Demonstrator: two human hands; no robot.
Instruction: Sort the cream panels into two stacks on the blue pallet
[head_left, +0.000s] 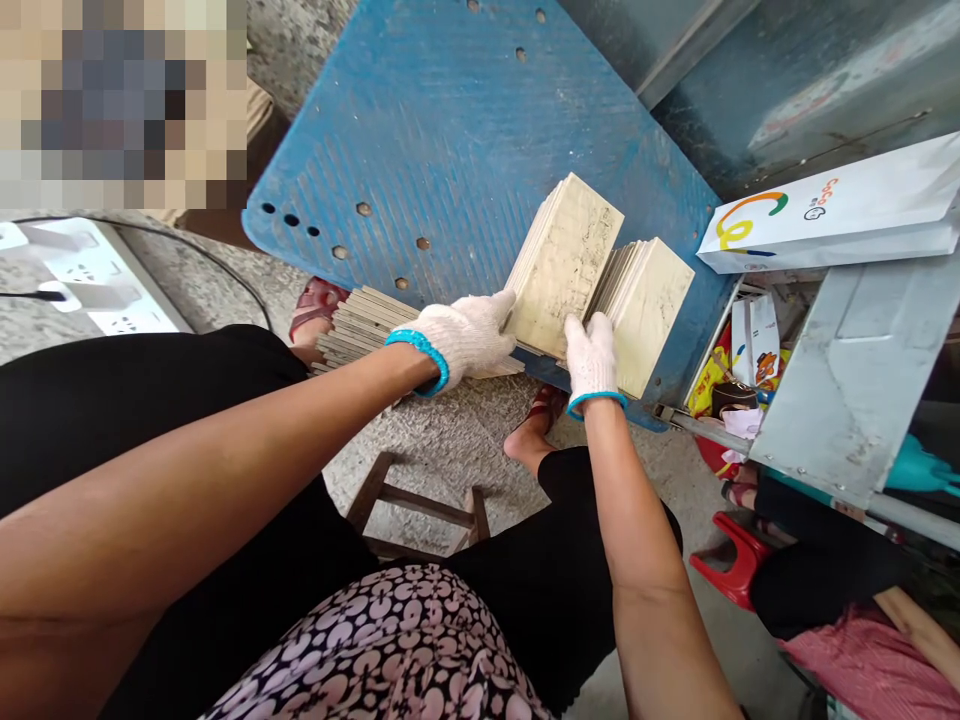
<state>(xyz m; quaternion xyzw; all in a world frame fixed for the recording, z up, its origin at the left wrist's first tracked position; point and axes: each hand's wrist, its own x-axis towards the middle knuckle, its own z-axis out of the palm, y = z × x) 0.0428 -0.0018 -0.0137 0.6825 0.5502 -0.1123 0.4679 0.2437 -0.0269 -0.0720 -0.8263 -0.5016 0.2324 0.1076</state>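
In the head view, the left hand (472, 335) is reaching half open, touching the left pile of boards (566, 262). The right hand (594, 358) is touching the right pile (654, 312); whether it is gripping, I cannot tell. Both piles are sitting on the blue table (450, 130).

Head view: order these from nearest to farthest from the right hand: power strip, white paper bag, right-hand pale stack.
From the right hand:
1. Right-hand pale stack: right at the hand, on the blue surface.
2. White paper bag: off to the right, beyond the stack.
3. Power strip: far left, past the left hand.
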